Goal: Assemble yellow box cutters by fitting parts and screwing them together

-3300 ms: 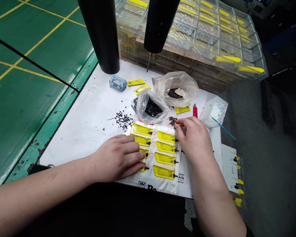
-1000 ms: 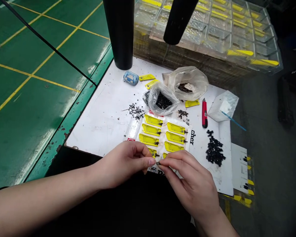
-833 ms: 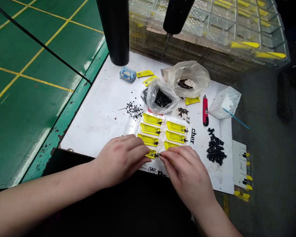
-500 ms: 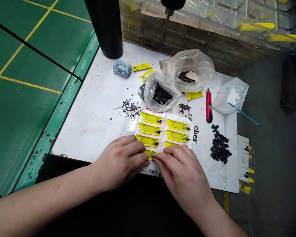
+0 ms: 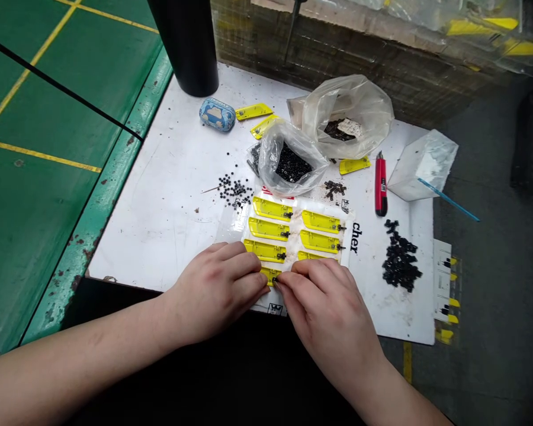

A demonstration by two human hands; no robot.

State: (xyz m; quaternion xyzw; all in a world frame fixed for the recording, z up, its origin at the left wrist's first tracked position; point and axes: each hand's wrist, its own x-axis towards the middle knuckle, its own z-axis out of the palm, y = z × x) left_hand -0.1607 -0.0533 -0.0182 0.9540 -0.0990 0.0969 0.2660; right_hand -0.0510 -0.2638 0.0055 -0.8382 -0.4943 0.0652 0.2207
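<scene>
My left hand [image 5: 215,293] and my right hand [image 5: 324,313] meet at the near edge of a white board [image 5: 160,236]. The left fingertips press on a small yellow plastic piece [image 5: 270,275], partly covered by both hands. My right fingertips pinch a tiny black fitting [image 5: 275,280] at that piece's end. Several similar yellow pieces [image 5: 270,208], each with a black fitting, lie in two columns on a printed white sheet [image 5: 266,307]. Black fittings [image 5: 400,257] form a loose heap to the right.
Two transparent bags [image 5: 349,115] of black parts stand behind the rows, beside a red utility knife [image 5: 381,184] and a blue tin [image 5: 217,115]. A thick black post [image 5: 186,41] rises at the back. Stacked transparent trays lie beyond, and a green bench [image 5: 39,177] lies left.
My hands have come down from holding the fitting up between them, and now rest on the yellow piece. The view has tilted, so the board sits higher in the picture.
</scene>
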